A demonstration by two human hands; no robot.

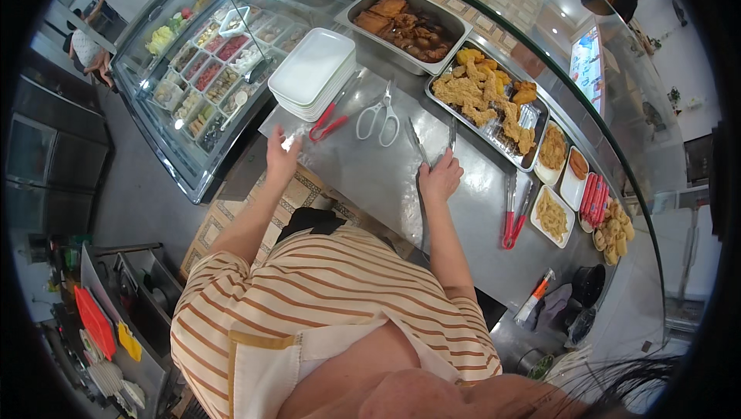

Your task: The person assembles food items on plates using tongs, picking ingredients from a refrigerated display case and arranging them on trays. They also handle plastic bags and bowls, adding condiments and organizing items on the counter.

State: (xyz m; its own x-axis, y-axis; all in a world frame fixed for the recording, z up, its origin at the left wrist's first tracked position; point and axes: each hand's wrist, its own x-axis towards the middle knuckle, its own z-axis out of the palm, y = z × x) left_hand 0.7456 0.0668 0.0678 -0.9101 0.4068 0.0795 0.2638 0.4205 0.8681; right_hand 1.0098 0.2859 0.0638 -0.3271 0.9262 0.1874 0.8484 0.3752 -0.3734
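My right hand (440, 179) is closed round a pair of metal tongs (417, 143), whose two arms spread apart and point away over the steel counter (347, 168). Fingers apart, my left hand (281, 156) hovers at the counter's left edge, just below a stack of white rectangular plates (312, 71). A bright white patch shows beside its fingers; I cannot tell what it is. Red-handled tongs (330, 127) lie against the plates, with white-handled scissors (378, 122) to their right. Another pair of red-handled tongs (512, 218) rests to the right of my right hand.
A deep steel pan of brown braised food (405, 25) and a tray of fried pieces (482, 94) stand along the far side. White dishes of fries (551, 217) and red-wrapped sausages (593, 201) sit at right. A curved glass guard borders them. Left is a glass display case (208, 71).
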